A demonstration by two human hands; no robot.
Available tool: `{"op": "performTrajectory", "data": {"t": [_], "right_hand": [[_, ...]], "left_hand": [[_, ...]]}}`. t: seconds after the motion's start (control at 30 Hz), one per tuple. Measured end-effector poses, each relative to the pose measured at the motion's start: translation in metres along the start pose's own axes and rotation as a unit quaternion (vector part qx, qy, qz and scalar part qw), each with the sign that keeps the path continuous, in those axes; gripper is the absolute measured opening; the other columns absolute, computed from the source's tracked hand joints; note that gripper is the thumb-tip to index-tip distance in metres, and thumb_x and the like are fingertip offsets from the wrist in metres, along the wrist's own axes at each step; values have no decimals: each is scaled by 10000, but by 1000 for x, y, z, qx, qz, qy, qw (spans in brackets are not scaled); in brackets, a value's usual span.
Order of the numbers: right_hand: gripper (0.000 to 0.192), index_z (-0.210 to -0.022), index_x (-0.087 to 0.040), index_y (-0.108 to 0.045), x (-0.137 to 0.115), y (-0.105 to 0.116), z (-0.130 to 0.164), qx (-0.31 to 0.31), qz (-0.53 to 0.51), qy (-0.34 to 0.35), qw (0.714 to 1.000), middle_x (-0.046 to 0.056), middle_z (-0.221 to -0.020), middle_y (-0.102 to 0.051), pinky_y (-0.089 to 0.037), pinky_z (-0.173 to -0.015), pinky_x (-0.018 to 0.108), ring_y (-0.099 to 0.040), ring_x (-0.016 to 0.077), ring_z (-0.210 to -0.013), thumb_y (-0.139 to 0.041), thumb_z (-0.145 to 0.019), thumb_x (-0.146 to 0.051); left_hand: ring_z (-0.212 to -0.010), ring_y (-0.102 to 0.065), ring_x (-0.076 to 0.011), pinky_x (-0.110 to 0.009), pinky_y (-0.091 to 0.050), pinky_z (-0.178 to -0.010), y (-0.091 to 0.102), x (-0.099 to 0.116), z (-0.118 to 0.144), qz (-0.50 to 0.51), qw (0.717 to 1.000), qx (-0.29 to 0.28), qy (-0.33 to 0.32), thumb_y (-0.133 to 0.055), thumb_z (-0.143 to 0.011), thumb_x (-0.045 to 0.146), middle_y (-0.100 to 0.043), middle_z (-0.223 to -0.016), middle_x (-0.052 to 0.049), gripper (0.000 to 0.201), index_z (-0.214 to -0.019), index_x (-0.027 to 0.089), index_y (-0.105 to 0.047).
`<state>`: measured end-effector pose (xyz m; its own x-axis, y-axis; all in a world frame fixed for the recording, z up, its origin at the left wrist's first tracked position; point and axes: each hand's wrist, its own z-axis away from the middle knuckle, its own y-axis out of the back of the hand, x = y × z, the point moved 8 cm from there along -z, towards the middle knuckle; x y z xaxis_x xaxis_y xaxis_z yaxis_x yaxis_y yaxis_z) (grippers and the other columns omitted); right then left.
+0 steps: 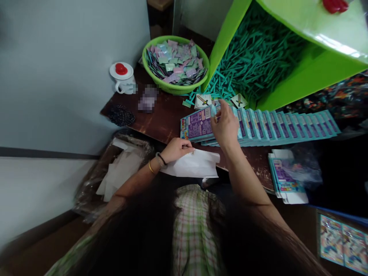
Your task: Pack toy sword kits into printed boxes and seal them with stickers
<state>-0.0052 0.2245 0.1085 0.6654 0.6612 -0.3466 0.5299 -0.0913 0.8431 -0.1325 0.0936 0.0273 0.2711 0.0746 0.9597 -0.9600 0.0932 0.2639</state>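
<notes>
Flattened purple-and-teal cartons (198, 124) lay fanned in a long overlapping row along the far part of the dark tabletop (169, 122), just in front of a green bin (313, 73) heaped with teal sticks. The right hand (225, 126) rested on the left end of that row, its fingers pinched narrow on the top edge of the nearest carton. The left hand (176, 148) sat at the tabletop's near edge, fingers curled down on a white paper sheet (195, 165) that hung partly over the edge. To my eye the cartons looked light, thin and fairly stiff, with a glossy face that might slide under a flat palm; taking one by its free upper edge or a corner seemed the surest hold. A green bowl (175, 89) of small pastel packets stood behind, with a white lidded cup (124, 80) beside it.
</notes>
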Motion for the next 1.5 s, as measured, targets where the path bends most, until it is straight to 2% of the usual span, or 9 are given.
{"op": "performTrajectory", "data": {"t": [0.2,0.33,0.5,0.67,0.77,0.9,1.17,1.3,1.5], "right_hand": [[244,-1047,-228,-667,20,73,-2,116,18,-58,991,167,-1127,-686,-501,-953,562,-620,362,-1084,-650,-969,-458],[220,-833,-244,-646,36,56,1,32,-49,-113,992,60,-812,-698,-535,-818,473,-642,252,-808,-632,-971,-414],[243,-706,-236,-612,31,39,4,102,72,-111,986,106,-822,-673,-417,-974,689,-584,360,-1002,-732,-884,-352],[371,-1209,-177,-676,15,69,22,132,87,-118,980,261,-1285,-629,-369,-1042,724,-522,443,-1203,-707,-927,-417],[369,-1287,-206,-658,-12,63,49,-26,-67,-50,996,167,-1173,-712,-539,-948,509,-659,315,-1036,-613,-994,-426],[225,-1052,-226,-752,-30,45,96,-226,-191,-36,955,56,-945,-786,-580,-761,318,-731,219,-819,-605,-992,-385],[402,-830,-204,-768,20,55,123,-218,-250,-135,934,37,-778,-775,-527,-617,277,-701,196,-688,-644,-931,-573],[482,-797,-203,-760,23,63,128,-215,-227,-75,947,58,-768,-765,-524,-665,319,-694,204,-706,-547,-1004,-582],[318,-1140,-240,-773,13,82,122,-154,-129,31,979,89,-1070,-801,-479,-937,444,-714,270,-1008,-568,-1039,-461]], "left_hand": [[-605,-553,-114,-226,-362,-573,-2,3,-7,13,999,-5,-30,-727,-840,321,-669,-640,13,214,-698,161,-717],[-625,-576,-123,-229,-384,-590,-4,6,-9,33,998,-22,-40,-731,-832,338,-690,-660,-2,220,-706,158,-724],[-643,-589,-132,-234,-395,-599,-6,15,-11,32,998,-31,-52,-729,-837,358,-707,-682,-12,230,-719,161,-734],[-612,-569,-131,-240,-391,-582,-6,19,-9,18,998,-30,-54,-712,-853,387,-681,-647,0,252,-742,164,-742],[-634,-589,-135,-244,-414,-604,-5,29,-7,11,997,-22,-72,-722,-863,383,-701,-683,-5,243,-745,172,-742],[-668,-605,-146,-261,-432,-658,1,42,-8,-50,995,16,-88,-787,-831,373,-712,-715,-4,182,-804,194,-761],[-690,-634,-157,-271,-471,-666,4,30,-11,-3,998,40,-49,-817,-749,390,-718,-721,-26,314,-605,180,-633],[-804,-704,-186,-300,-535,-752,-11,33,-9,96,994,24,-42,-764,-789,430,-780,-865,-86,368,-589,177,-587],[-840,-756,-212,-313,-565,-762,-33,52,-9,132,989,-31,-66,-781,-791,451,-816,-953,-132,397,-594,175,-575]]}}
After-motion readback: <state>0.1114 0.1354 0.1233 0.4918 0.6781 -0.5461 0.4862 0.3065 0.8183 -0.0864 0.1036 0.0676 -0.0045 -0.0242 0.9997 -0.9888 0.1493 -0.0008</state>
